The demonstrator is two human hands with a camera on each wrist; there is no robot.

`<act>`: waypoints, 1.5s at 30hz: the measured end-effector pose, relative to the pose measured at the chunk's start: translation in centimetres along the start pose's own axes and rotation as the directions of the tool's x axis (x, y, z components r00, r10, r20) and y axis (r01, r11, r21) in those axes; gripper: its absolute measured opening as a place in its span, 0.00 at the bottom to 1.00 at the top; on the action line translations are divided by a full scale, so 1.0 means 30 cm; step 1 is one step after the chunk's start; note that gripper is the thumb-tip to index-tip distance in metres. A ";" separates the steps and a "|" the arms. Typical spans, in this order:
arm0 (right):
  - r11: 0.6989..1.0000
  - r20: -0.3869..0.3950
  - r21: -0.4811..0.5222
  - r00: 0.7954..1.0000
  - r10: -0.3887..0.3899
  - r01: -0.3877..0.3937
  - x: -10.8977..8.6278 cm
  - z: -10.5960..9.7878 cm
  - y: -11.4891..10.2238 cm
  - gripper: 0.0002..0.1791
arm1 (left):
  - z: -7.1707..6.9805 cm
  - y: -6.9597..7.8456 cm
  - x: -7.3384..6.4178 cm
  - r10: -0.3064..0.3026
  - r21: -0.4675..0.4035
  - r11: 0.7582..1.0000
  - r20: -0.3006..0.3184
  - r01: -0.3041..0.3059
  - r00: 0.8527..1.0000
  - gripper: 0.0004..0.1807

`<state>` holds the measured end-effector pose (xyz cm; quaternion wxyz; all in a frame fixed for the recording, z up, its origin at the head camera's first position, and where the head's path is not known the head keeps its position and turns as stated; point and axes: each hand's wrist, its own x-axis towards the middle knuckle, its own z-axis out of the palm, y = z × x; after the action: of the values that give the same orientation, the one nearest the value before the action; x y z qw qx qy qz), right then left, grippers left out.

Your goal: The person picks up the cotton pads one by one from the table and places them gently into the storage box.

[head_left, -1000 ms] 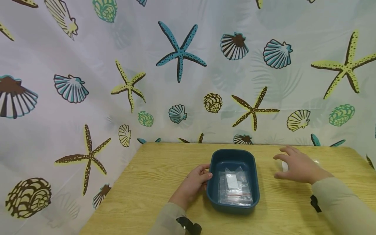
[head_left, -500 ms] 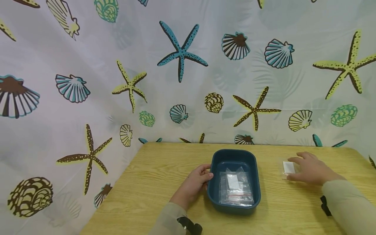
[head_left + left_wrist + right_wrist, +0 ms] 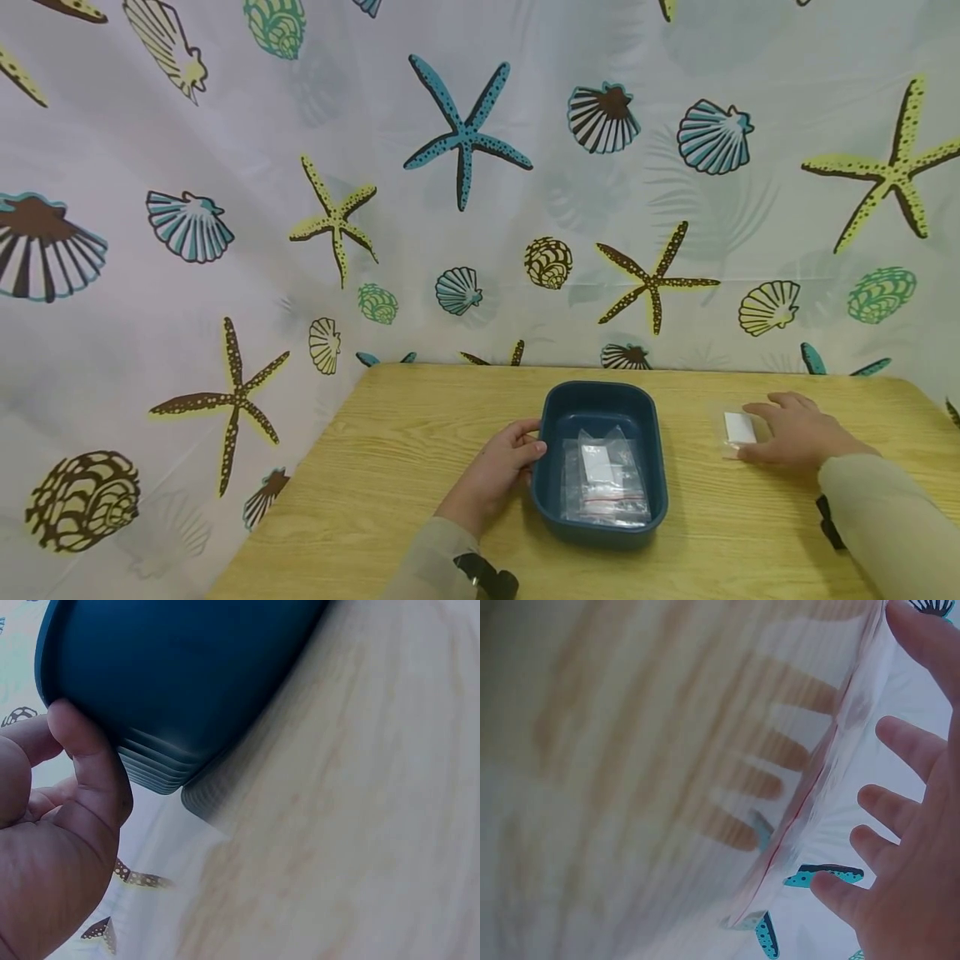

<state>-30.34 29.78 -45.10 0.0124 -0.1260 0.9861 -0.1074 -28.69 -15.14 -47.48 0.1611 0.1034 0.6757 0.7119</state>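
Note:
A dark blue plastic bin (image 3: 550, 508) stands on the wooden table, with several clear zip bags (image 3: 630, 504) inside, one showing a white rectangular piece (image 3: 597, 463). My left hand (image 3: 491, 471) holds the bin's left side; in the left wrist view its thumb (image 3: 75, 731) touches the rim and the other fingers are partly hidden. Right of the bin, my right hand (image 3: 797, 435) is low over another clear zip bag (image 3: 732, 450) with a white piece (image 3: 739, 427). Its fingers (image 3: 911, 742) are spread in the right wrist view, beside the bag's red seal line.
The light wooden table (image 3: 420, 408) extends to both sides of the bin. Behind it and along the left hangs a white curtain (image 3: 495, 233) printed with starfish and shells.
My right hand has moved to the right and lower, and more of the bag beside it now shows. My left hand stays at the bin. The head view has shifted slightly.

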 end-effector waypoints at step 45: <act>0.999 0.023 0.045 1.000 0.018 -0.019 0.022 0.005 -0.035 0.36 | 0.004 -0.005 0.008 0.027 0.012 1.000 -0.007 -0.027 1.000 0.25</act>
<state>-30.70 28.59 -45.01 0.0274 -0.1176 0.9844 -0.1279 -28.84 -14.94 -47.64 0.1482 0.1111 0.6791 0.7103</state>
